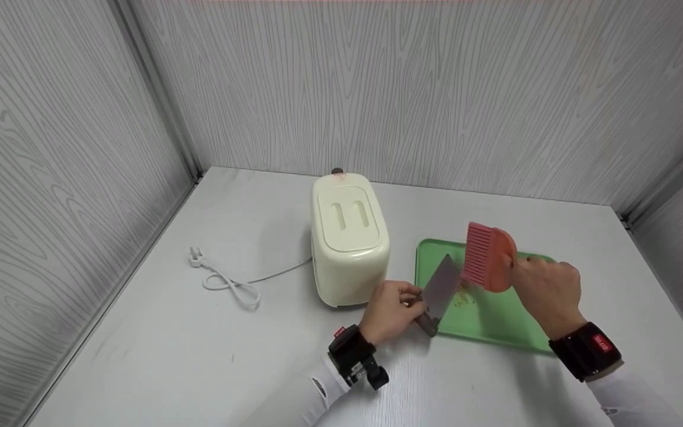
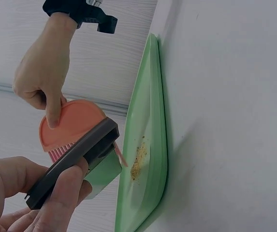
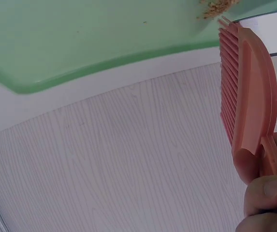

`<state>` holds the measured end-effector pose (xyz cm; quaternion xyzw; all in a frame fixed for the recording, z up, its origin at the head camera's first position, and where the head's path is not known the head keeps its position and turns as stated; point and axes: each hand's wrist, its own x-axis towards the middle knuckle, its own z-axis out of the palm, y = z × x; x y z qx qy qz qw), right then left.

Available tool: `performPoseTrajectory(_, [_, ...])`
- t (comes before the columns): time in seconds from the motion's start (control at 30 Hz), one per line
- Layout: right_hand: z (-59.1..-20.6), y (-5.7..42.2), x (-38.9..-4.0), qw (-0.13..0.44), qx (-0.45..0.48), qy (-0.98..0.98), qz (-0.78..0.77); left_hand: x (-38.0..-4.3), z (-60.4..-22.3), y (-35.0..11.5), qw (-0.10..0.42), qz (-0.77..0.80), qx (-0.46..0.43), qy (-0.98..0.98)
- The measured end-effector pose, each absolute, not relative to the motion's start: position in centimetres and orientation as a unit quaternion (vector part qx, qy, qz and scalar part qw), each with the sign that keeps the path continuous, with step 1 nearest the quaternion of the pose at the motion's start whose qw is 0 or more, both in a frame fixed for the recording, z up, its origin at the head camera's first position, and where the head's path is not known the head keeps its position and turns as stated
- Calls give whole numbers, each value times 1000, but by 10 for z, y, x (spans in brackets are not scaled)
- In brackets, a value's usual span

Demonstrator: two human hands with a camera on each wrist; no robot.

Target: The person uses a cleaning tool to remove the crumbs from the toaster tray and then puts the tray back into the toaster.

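My left hand (image 1: pixel 390 314) pinches a flat grey scraper (image 1: pixel 442 287) by its dark handle, the blade tilted over the tray's left part. In the left wrist view the dark handle (image 2: pixel 75 159) lies between thumb and fingers. My right hand (image 1: pixel 549 293) grips an orange brush (image 1: pixel 500 261) with pink bristles, held beside the blade. Its bristles (image 3: pixel 229 82) show clearly in the right wrist view. Yellowish-brown crumbs (image 2: pixel 137 164) lie on the green tray (image 1: pixel 495 323), near the blade and bristles. Whether the bristles touch the blade, I cannot tell.
A cream toaster (image 1: pixel 350 255) with a lidded top stands left of the tray, close to my left hand. Its white cord (image 1: pixel 241 283) and plug (image 1: pixel 196 257) lie farther left on the white table (image 1: pixel 187 356). Wood-grain panels (image 1: pixel 407 89) enclose the back and sides.
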<state>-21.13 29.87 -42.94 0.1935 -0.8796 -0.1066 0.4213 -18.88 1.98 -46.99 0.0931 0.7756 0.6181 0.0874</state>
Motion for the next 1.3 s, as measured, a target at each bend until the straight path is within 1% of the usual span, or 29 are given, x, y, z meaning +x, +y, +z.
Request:
performPoseTrajectory(0.1, [-431, 300, -213, 442, 190, -870, -107, -189, -470, 19, 90, 619, 91, 775])
performPoseTrajectory(0.23, [-430, 304, -214, 451, 179, -868, -101, -190, -471, 20, 89, 620, 88, 775])
performPoseTrajectory(0.3, [-429, 307, -214, 446, 169, -875, -90, -190, -471, 20, 88, 619, 86, 776])
performPoseTrajectory(0.43, [-424, 313, -214, 416, 145, -896, -60, -190, -470, 20, 86, 614, 85, 780])
performPoseTrajectory(0.53, [-422, 314, -214, 410, 140, -900, -48, -190, -470, 19, 86, 613, 86, 781])
performPoseTrajectory(0.63, [-423, 311, -215, 425, 148, -892, -50, -190, -470, 19, 81, 612, 93, 781])
performPoseTrajectory(0.77, [-423, 303, -216, 431, 163, -885, -61, -189, -470, 19, 71, 610, 106, 782])
performPoseTrajectory(1.1, [-425, 290, -219, 418, 189, -883, -99, -189, -470, 20, 72, 610, 106, 782])
performPoseTrajectory(1.3, [-427, 293, -217, 389, 197, -893, -113, -189, -471, 20, 78, 614, 95, 780])
